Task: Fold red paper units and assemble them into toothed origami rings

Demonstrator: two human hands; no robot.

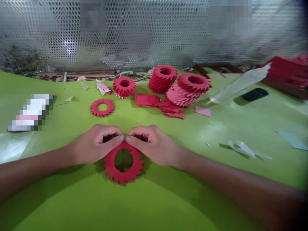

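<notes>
A red paper ring with a toothed outer edge hangs between my hands, above the green table. My left hand pinches its top edge from the left, thumb against curled fingers. From the right, my right hand pinches the same edge, and the two thumb tips nearly touch. Beyond my left hand a second flat red ring lies on the table. Behind my right hand are folded red paper pieces, some of them in a loose row.
Stacked ring towers, one small, one red and one pink and red, stand toward the back. A clear tube and a black object lie right. White scraps lie nearer. A mesh screen closes the back.
</notes>
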